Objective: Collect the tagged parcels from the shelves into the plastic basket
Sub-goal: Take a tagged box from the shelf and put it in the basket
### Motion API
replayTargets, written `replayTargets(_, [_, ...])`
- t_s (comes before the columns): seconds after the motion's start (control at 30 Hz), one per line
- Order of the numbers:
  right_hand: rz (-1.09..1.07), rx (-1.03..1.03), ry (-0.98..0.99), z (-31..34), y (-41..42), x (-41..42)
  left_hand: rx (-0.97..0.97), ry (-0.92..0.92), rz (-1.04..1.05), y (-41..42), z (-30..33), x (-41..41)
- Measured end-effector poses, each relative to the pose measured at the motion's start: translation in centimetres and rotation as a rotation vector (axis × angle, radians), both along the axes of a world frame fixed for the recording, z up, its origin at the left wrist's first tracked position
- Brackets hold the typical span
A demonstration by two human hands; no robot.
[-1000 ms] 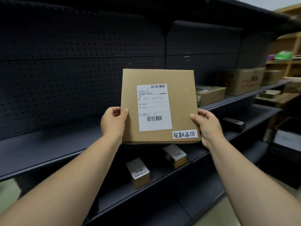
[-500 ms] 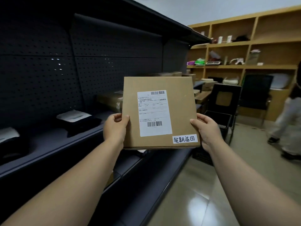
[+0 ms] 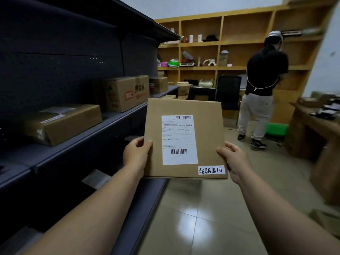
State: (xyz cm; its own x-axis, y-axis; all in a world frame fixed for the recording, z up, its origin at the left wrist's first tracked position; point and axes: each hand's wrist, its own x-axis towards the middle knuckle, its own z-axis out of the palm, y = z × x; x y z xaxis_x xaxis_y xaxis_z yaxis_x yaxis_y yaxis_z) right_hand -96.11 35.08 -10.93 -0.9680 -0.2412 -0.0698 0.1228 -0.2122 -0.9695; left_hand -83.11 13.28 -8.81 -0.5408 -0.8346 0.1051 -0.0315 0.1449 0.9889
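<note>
A person's view looking forward and down along their own two bare forearms; both hands hold up a flat, square, brown cardboard parcel point(image 3: 184, 138) in front of the chest, upright, its printed face towards the camera; the left hand point(image 3: 136, 156) grips the parcel's left edge low down, thumb on the front face and the fingers point(image 3: 137, 142) curled behind it; the right hand point(image 3: 234, 161) grips the right edge at about the same height in the same way; both are closed on the parcel, not open.

A white shipping label with barcodes point(image 3: 179, 139) sits in the middle of the parcel; a small white handwritten tag point(image 3: 211, 170) is stuck at its lower right corner, so this appears to be one of the tagged parcels; it is clear of the dark metal shelving unit point(image 3: 77, 148) that runs along the left, where other brown cardboard boxes point(image 3: 60, 123) rest.

The step in hand looks like carrying a picked parcel away from the shelves; the plastic basket cannot be identified with confidence; a green object point(image 3: 276, 128) on the floor far ahead may be one, but it is too blurred to tell; the next move calls for locating the basket, walking the parcel to it and lowering it in flat; another person in a black top point(image 3: 265, 74) stands ahead on the tiled floor point(image 3: 202, 208), so the path may need care.
</note>
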Motion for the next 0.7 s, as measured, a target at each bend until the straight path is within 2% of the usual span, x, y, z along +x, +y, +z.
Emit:
replayTargets(0.27, [-0.118,0.096,-0.025,-2.1,-0.8,-8.4,0.047,-0.016,-0.133,-1.9,-3.1,-11.0])
replayTargets(0.7, [-0.206,0.198,-0.139,-3.1,-11.0,-24.9,0.061,-0.170,-0.211,-13.7,-4.6,-30.1])
